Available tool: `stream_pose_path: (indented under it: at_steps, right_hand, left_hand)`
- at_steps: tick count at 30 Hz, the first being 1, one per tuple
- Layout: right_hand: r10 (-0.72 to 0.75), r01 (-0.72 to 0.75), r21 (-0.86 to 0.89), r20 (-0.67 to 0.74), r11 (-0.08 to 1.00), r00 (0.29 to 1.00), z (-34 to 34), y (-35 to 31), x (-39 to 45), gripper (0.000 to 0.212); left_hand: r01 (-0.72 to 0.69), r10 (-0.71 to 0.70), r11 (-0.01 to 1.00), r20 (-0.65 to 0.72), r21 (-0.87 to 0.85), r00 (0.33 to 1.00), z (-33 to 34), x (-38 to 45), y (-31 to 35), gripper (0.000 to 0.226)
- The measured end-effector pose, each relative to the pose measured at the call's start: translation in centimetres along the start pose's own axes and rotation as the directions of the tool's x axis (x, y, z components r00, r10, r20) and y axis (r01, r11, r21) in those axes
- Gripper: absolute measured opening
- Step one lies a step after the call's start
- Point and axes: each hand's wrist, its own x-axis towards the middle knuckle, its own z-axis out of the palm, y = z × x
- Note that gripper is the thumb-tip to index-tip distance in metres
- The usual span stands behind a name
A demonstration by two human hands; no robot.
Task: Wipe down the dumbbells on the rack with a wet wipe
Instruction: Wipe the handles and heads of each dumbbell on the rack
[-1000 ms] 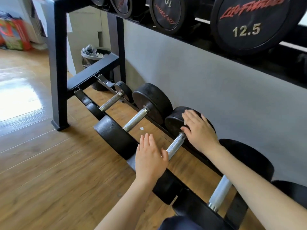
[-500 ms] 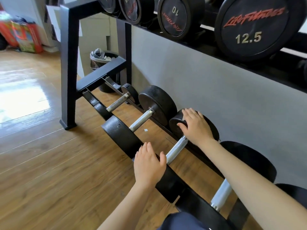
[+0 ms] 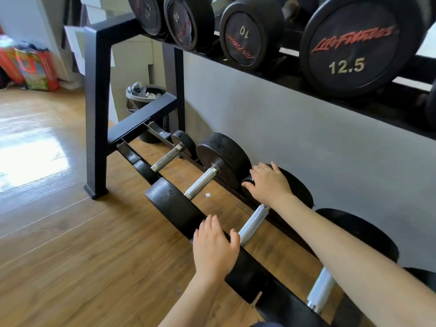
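Both your hands rest flat on one dumbbell on the lower rail of the rack.

At far left, bright bags [image 3: 28, 67] sit on the wooden floor [image 3: 59, 232]; next comes the black rack [image 3: 95, 109], with a bin [image 3: 144, 97] behind it. Your left hand [image 3: 214, 249] lies on the near head of the dumbbell [image 3: 253, 224], fingers straight and close together, thumb out toward the knurled silver handle. Your right hand [image 3: 269, 182] covers the far head by the grey wall [image 3: 306, 142], fingers slightly spread. The heads are matte black and scuffed. I cannot tell whether a wipe is under either palm.
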Motion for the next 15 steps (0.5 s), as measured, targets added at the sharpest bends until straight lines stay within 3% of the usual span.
stream_pose_path:
  at_steps: [3,6,10,12,15]
  right_hand:
    - [0.052,-0.014,0.206,-0.18,0.979,0.982,1.5,1.4,-3.1,0.047]
    - [0.243,-0.09,0.419,-0.329,0.904,0.912,4.2,3.0,-7.9,0.045]
    - [0.396,-0.223,0.547,-0.221,0.807,0.891,5.0,2.0,-9.6,0.057]
    - [0.361,-0.225,0.499,-0.193,0.837,0.912,3.7,1.7,-7.8,0.06]
    - [0.146,-0.1,0.284,-0.146,0.954,0.978,1.2,1.5,-3.9,0.056]
  left_hand:
    - [0.003,-0.003,1.0,-0.008,0.005,1.0,0.0,0.0,-0.1,0.064]
    - [0.0,0.0,1.0,-0.012,0.008,1.0,0.2,0.1,-0.1,0.063]
    - [0.006,-0.006,1.0,-0.021,0.008,1.0,0.1,0.1,0.1,0.061]
    - [0.011,-0.011,1.0,-0.019,0.007,1.0,0.1,0.1,0.1,0.061]
    - [0.013,-0.013,1.0,-0.014,0.004,1.0,0.0,-0.1,0.3,0.061]
